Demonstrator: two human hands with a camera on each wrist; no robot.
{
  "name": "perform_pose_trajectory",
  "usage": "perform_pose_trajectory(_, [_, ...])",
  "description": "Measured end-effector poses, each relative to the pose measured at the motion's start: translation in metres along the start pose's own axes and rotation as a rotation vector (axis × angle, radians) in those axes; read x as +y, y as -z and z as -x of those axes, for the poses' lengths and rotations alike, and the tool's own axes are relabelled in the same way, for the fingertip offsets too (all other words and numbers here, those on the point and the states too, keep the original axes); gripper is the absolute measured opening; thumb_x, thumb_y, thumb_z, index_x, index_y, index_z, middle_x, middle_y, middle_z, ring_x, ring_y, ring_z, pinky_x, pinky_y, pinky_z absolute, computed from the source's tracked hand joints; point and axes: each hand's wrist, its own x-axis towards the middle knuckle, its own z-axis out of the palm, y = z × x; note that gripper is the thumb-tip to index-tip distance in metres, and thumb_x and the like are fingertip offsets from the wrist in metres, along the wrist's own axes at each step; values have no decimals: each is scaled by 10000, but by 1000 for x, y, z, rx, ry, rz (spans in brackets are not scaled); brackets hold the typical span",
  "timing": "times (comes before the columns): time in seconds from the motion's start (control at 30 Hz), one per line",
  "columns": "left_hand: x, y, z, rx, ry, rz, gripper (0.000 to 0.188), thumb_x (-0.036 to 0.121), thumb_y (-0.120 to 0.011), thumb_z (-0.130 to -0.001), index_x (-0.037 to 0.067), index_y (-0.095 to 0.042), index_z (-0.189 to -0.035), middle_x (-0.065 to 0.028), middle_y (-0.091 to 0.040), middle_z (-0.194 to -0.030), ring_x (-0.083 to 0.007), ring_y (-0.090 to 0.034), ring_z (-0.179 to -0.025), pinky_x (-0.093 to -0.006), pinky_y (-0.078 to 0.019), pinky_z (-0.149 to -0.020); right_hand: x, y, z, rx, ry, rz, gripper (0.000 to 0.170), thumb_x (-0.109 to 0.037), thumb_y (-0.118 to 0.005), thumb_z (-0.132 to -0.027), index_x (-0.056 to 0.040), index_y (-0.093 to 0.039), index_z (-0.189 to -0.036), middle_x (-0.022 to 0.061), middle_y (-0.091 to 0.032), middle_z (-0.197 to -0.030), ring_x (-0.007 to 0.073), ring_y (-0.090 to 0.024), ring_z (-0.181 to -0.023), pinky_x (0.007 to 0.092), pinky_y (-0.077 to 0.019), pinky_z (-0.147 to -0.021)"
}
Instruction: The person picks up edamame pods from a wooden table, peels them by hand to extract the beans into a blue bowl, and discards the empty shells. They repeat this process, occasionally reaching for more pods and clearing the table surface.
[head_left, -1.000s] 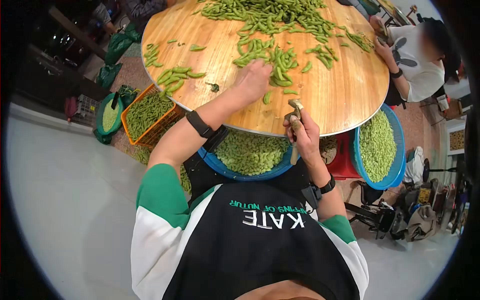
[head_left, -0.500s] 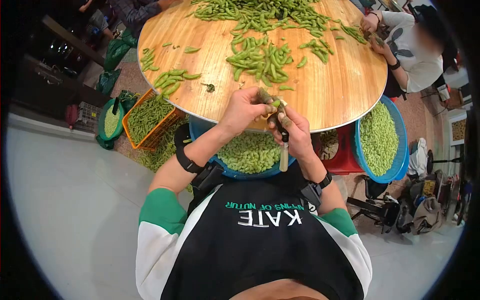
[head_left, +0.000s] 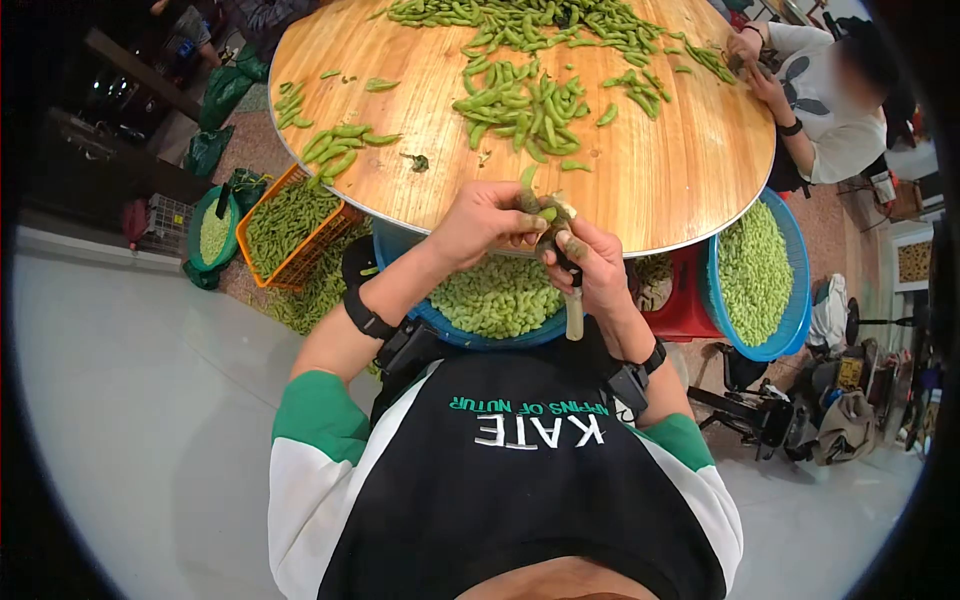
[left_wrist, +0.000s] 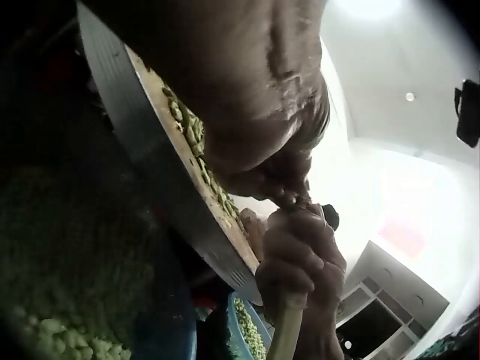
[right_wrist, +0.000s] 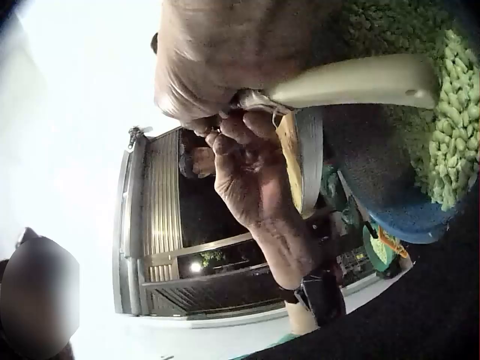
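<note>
Over the table's near edge, my left hand (head_left: 478, 224) pinches a green pod (head_left: 547, 214) with thumb and fingers. Close beside it, my right hand (head_left: 598, 264) grips a tool whose pale handle (head_left: 574, 316) points down toward my body; its working end is hidden. In the left wrist view, my left hand (left_wrist: 259, 105) meets my right hand (left_wrist: 301, 251) at the fingertips. The right wrist view has my right hand (right_wrist: 225, 64) around the pale handle (right_wrist: 360, 81), with my left hand (right_wrist: 259, 180) below. Loose pods (head_left: 545, 112) lie beyond on the wooden table (head_left: 440, 150).
Below my hands is a blue basin of shelled beans (head_left: 495, 300); another blue basin (head_left: 806, 290) stands right. An orange crate (head_left: 297, 266) of pods and a green basin (head_left: 213, 240) are left. Someone in a white shirt (head_left: 835, 125) sits at the table's right.
My left hand has come back from the pods on the table to my right hand and now pinches a pod there. My right hand, still gripping the tool, has shifted slightly left.
</note>
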Motion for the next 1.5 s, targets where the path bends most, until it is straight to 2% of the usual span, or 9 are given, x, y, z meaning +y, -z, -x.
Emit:
perform_pose_trajectory(0.17, [-7,3,1,-93,194,422,69,55,-658,-846,10,-614,-873,-35,-623,-724,-75,-574,-614,-197,-416,-500,-1,0,2,-50,-55,-83,235,-103,-456,-969,22,-558,-1140,46,-602,-806,63,-441,-512,190,-338,-423])
perform_pose_trajectory(0.23, [-6,1,4,-139,207,495,69,58,-655,-850,13,-607,-871,-34,-620,-711,-73,-567,-588,-193,-402,-470,-1,-5,5,46,68,442,241,-95,-459,-968,17,-555,-1158,42,-607,-813,57,-452,-517,187,-343,-428])
perform_pose_trajectory(0.57, [3,5,24,94,4,-189,86,90,-600,-829,9,-627,-819,-1,-579,-658,-55,-519,-572,-204,-391,-496,-3,-7,2,77,80,275,336,-125,-480,-968,-18,-481,-1286,25,-593,-819,37,-456,-557,165,-345,-472])
perform_pose_trajectory(0.73, [37,54,56,447,-405,-1122,104,67,-557,-771,-3,-611,-827,-101,-601,-690,-210,-590,-639,-343,-463,-583,-17,7,7,266,173,400,333,-89,-457,-964,-5,-485,-1285,21,-574,-827,20,-438,-555,159,-345,-472])
perform_pose_trajectory(0.87, [49,99,56,779,-379,-2074,123,83,-572,-803,6,-619,-886,-168,-622,-805,-301,-608,-792,-399,-496,-691,-25,15,-1,325,240,412,322,-83,-453,-964,7,-491,-1271,24,-574,-815,19,-440,-544,162,-354,-464])
perform_pose_trajectory(1.1, [51,29,-53,167,-887,-1477,242,-24,-565,-748,32,-629,-974,-139,-578,-885,-329,-567,-886,-421,-471,-769,-15,17,-19,310,115,425,287,-108,-459,-972,8,-508,-1230,27,-575,-786,24,-443,-530,170,-361,-447])
perform_pose_trajectory(1.33, [35,35,-122,17,-786,-1654,117,11,-589,-754,40,-615,-863,-145,-523,-910,-332,-560,-882,-407,-486,-746,-16,24,-17,301,147,404,305,-112,-438,-979,3,-492,-1256,30,-573,-795,32,-456,-536,176,-373,-448])
perform_pose_trajectory(1.43, [42,23,-100,159,-974,-1439,106,41,-614,-760,40,-626,-865,-130,-576,-866,-311,-592,-819,-404,-495,-698,-17,21,-17,291,143,312,318,-121,-431,-983,-1,-482,-1274,42,-573,-807,41,-459,-536,181,-375,-442])
perform_pose_trajectory(1.5, [47,7,-74,131,-635,-950,117,66,-635,-772,34,-634,-884,-123,-626,-790,-248,-610,-705,-371,-491,-634,-18,20,-18,283,141,245,326,-127,-428,-986,-4,-476,-1284,49,-573,-812,48,-461,-536,186,-375,-438])
